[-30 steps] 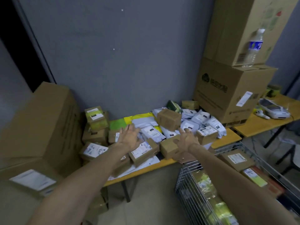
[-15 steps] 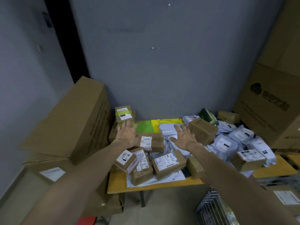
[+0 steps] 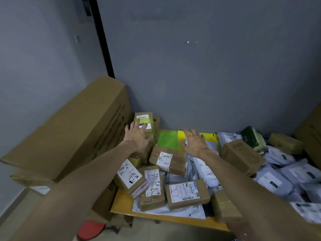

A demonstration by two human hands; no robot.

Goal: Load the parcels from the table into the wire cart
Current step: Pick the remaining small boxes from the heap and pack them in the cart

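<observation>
Fingers (image 3: 139, 124) of the left hand (image 3: 137, 136) spread wide, tips overlapping the small green-and-white labelled cardboard box (image 3: 145, 121) by the wall; right hand (image 3: 195, 142) splayed, empty, above the yellow plastic mailer (image 3: 209, 136).

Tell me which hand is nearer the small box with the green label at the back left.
Left. The left hand has fingertips over the green-label box; the right hand is spread off to its right, above the yellow mailer.

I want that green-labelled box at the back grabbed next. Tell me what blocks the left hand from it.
Nothing visible does. The left hand is open, its fingertips already over the green-labelled box atop the stack at the table's back left corner.
</observation>
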